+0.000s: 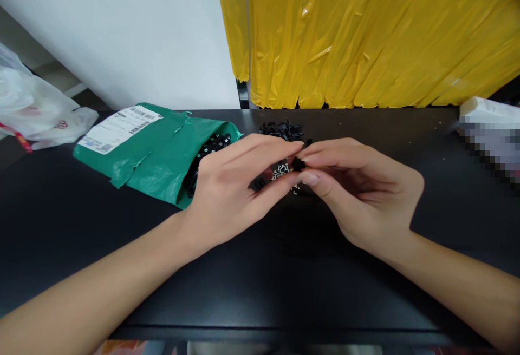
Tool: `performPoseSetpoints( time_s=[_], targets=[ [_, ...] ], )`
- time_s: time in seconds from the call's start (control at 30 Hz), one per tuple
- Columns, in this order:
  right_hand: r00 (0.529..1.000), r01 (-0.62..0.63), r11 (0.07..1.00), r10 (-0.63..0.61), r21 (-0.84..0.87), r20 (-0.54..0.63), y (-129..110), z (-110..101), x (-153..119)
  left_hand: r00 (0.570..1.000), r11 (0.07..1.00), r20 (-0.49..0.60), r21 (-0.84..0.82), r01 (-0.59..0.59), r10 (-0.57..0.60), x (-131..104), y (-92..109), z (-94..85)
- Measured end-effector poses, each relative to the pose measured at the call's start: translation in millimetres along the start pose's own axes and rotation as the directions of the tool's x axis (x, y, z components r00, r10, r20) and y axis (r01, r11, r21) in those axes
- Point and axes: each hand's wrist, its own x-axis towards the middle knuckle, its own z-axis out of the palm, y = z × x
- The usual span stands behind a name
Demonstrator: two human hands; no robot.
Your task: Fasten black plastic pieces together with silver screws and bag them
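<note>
Black piece (298,164) sits pinched at the fingertips of the right grip (377,187), above the desk (244,279); from my station I'd judge it light, stiff and easily dropped, best taken by its edges between thumb and forefinger. The left grip (227,182) curls close alongside, but I cannot tell whether its fingertips touch the piece. I count one held piece, one green bag (158,149) and one dark heap (282,129); the pale screw-like bits (280,170) overlap too much to count.
</note>
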Motion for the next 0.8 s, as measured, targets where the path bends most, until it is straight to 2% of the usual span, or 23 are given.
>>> performPoseSetpoints(
  time_s=[0.2,0.3,0.5,0.67,0.8],
  targets=[
    [0.998,0.029,0.999,-0.028,-0.023,0.059,0.6,-2.0,0.6,0.998,0.998,-0.033,-0.026,0.054,-0.054,0.4,-0.2,1.4],
    [0.998,0.008,0.997,-0.003,-0.075,0.069,-1.0,-2.7,0.5,0.995,0.995,-0.031,-0.017,0.098,-0.098,-0.3,2.5,0.3],
    [0.997,-0.031,0.999,0.033,-0.031,0.076,-0.5,-3.3,-0.9,0.990,0.993,-0.093,-0.053,0.102,-0.107,-0.5,3.2,3.6],
    [0.996,0.000,0.998,-0.005,0.057,0.093,6.2,-4.2,-1.4,0.971,0.986,-0.224,-0.159,0.046,-0.082,-0.5,-2.0,8.4],
    [0.996,-0.030,0.999,0.026,0.043,0.085,8.0,-4.0,1.6,0.982,0.993,-0.189,-0.106,-0.045,0.024,-0.1,-5.1,7.1]
  ],
)
